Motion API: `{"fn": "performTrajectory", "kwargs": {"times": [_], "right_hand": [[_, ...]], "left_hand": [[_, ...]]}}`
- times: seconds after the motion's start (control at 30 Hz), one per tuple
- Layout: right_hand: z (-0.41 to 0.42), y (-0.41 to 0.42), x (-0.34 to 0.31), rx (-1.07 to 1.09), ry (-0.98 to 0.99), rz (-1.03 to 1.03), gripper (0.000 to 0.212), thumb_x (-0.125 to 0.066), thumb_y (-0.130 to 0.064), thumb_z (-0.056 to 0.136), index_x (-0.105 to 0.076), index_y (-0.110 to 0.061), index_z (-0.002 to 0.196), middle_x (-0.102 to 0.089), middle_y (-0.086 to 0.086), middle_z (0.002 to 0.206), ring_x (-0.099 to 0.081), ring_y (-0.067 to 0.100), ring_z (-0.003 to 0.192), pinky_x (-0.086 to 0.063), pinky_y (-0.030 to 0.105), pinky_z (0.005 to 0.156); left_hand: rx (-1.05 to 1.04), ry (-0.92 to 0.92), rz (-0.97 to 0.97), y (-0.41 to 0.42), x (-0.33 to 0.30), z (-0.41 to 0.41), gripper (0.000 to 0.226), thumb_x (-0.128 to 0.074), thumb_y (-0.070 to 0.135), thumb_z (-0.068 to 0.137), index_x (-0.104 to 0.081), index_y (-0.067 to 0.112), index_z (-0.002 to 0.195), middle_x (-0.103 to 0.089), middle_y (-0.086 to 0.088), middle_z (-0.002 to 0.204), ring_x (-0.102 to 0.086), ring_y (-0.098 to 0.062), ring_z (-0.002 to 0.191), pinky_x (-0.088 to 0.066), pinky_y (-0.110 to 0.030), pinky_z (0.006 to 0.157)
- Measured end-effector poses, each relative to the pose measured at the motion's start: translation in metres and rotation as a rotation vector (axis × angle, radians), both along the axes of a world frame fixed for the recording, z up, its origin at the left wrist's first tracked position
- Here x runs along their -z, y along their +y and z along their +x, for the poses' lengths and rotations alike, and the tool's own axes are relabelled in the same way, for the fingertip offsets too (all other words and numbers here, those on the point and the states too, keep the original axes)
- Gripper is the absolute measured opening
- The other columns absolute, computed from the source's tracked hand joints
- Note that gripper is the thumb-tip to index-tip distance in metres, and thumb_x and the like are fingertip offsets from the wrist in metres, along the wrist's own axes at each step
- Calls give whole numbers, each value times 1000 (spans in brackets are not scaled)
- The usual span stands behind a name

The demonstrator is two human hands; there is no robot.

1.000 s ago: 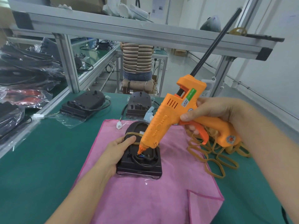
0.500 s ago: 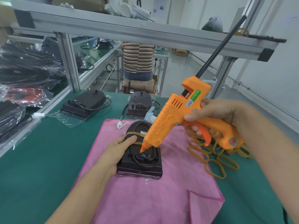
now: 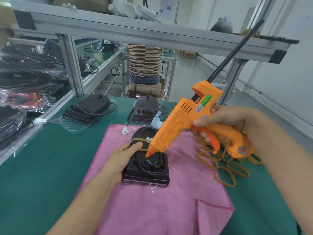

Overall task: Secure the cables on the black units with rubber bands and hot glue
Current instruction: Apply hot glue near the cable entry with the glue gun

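A black unit (image 3: 147, 173) lies on a pink cloth (image 3: 162, 204), with a tan rubber band (image 3: 135, 139) around its far half and a black cable looped on its near half. My left hand (image 3: 124, 156) grips the unit's left side, thumb on top. My right hand (image 3: 225, 122) holds an orange hot glue gun (image 3: 186, 122), fingers on the trigger. The gun's nozzle tip (image 3: 147, 155) points down at the coloured wires where the cable enters the unit. A black glue stick (image 3: 237, 51) juts from the gun's back.
Loose rubber bands (image 3: 225, 168) lie in a heap right of the cloth. Two more black units (image 3: 88, 107) (image 3: 145, 107) sit at the back of the green table (image 3: 42, 167). Bagged cables (image 3: 22, 78) pile up at left. A metal shelf frame (image 3: 71, 65) stands behind; a person in a striped top (image 3: 144, 60) sits beyond.
The glue gun's nozzle has stayed at the cable entry while the gun's body shifted slightly right and up. My left hand keeps its hold on the unit.
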State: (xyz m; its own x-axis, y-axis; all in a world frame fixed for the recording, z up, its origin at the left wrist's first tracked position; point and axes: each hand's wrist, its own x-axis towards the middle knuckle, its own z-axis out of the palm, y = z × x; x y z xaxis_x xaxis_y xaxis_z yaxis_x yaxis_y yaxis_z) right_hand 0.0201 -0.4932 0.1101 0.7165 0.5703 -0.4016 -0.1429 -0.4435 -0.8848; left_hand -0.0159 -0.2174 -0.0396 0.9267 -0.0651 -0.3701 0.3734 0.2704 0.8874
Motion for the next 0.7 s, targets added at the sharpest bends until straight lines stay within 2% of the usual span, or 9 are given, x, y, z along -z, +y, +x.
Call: {"fn": "performTrajectory", "kwargs": {"times": [0.13, 0.43, 0.6, 0.7], "right_hand": [[-1, 4, -1, -41, -9, -13, 16, -75, -27, 77, -73, -17, 90, -63, 13, 69, -62, 24, 60, -55, 33, 60], [0, 4, -1, -36, 6, -8, 28, -81, -29, 72, -72, -15, 94, -62, 14, 70, -61, 26, 62, -55, 37, 64], [-2, 9, -2, -50, 7, -33, 18, -75, -25, 77, -72, -15, 92, -62, 14, 71, -61, 26, 63, -56, 37, 65], [-2, 6, -2, -36, 19, -29, 21, -75, -25, 77, -70, -12, 93, -60, 16, 72, -59, 28, 64, -55, 38, 65]], "left_hand": [[2, -4, -8, 1, -1, -1, 23, -68, 25, 88, -71, 13, 107, -75, -18, 88, -72, -27, 66, -56, -31, 52], [1, -2, -11, 1, 0, 0, 23, -68, 25, 87, -71, 13, 107, -75, -18, 87, -72, -27, 65, -56, -31, 52], [4, -10, -6, 1, 0, 0, 22, -67, 25, 88, -71, 12, 107, -75, -17, 87, -72, -26, 65, -57, -31, 56], [5, -7, -3, 1, 1, 0, 23, -67, 26, 88, -71, 13, 107, -75, -17, 87, -72, -26, 67, -57, -31, 57]]}}
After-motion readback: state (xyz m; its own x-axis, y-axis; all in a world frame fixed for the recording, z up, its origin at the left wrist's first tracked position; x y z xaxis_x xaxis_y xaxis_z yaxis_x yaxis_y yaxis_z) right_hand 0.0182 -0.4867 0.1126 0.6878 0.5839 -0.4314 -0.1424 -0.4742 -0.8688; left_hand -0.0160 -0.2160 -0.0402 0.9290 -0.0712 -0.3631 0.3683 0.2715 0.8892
